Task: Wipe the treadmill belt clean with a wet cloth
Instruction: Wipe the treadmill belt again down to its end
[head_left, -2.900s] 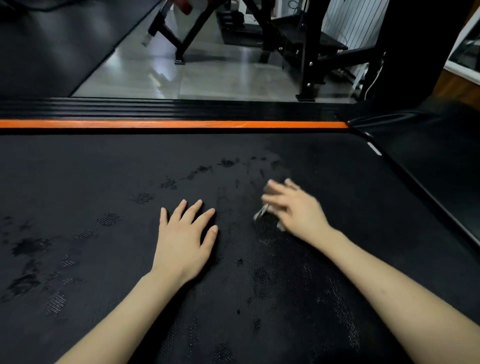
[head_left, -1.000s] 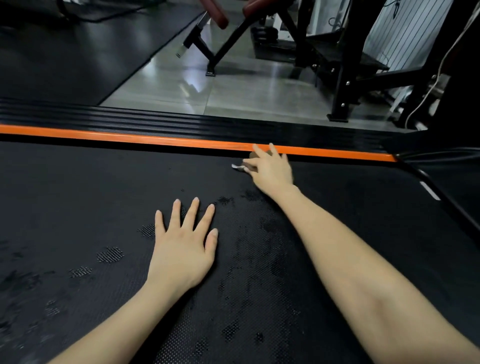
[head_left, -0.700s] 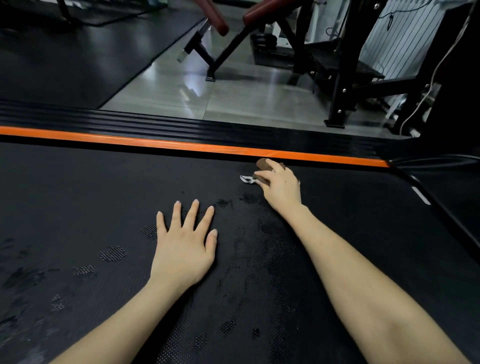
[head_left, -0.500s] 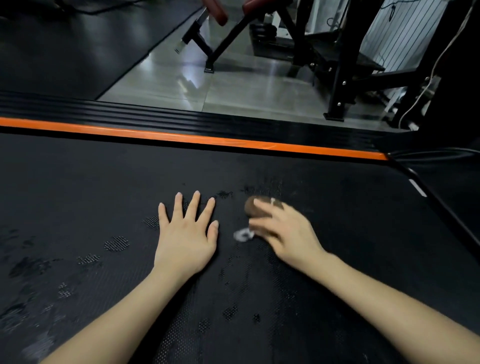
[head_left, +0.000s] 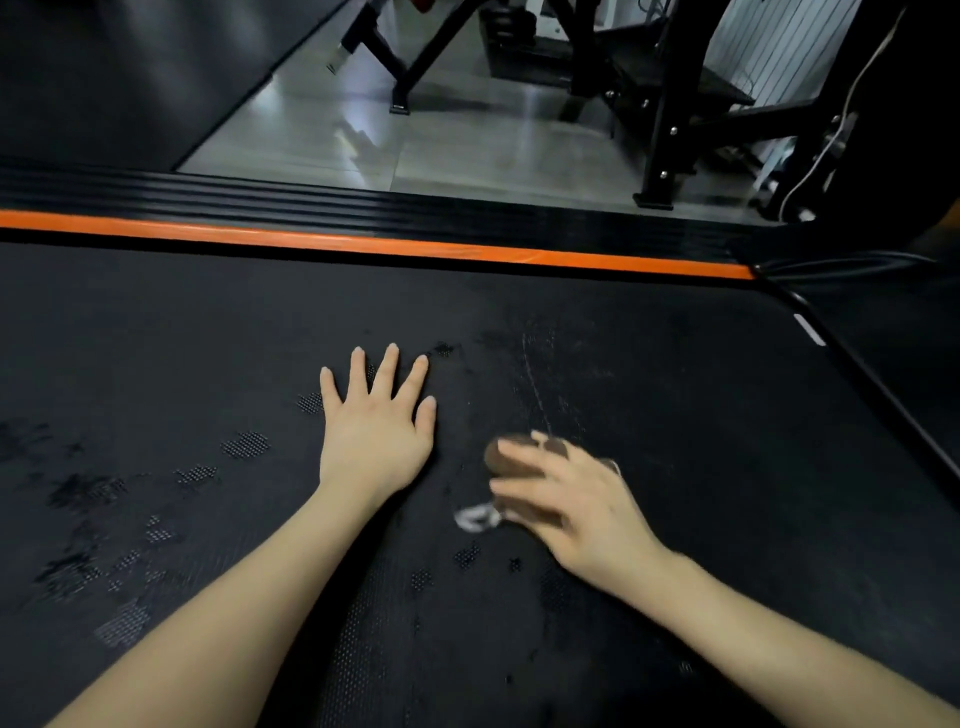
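Observation:
The black textured treadmill belt (head_left: 208, 322) fills most of the view, with dark wet patches (head_left: 83, 491) on its left part and near the middle. My left hand (head_left: 376, 431) lies flat on the belt, fingers spread and straight. To its right, my right hand (head_left: 571, 504) presses a small brown cloth (head_left: 498, 460) onto the belt with extended fingers; the hand is motion-blurred. A whitish tag or corner of the cloth (head_left: 475, 518) sticks out under the palm's left side. Most of the cloth is hidden under the hand.
An orange stripe (head_left: 363, 244) and a ribbed black side rail (head_left: 311, 200) border the belt's far edge. Beyond lie a grey tiled floor (head_left: 467, 145) and black gym machine frames (head_left: 670, 104). A black edge rail (head_left: 883, 395) runs along the belt's right side.
My right hand has dragged the cloth from the orange stripe back toward me across the belt, leaving a faint streak. My left hand has stayed flat in place.

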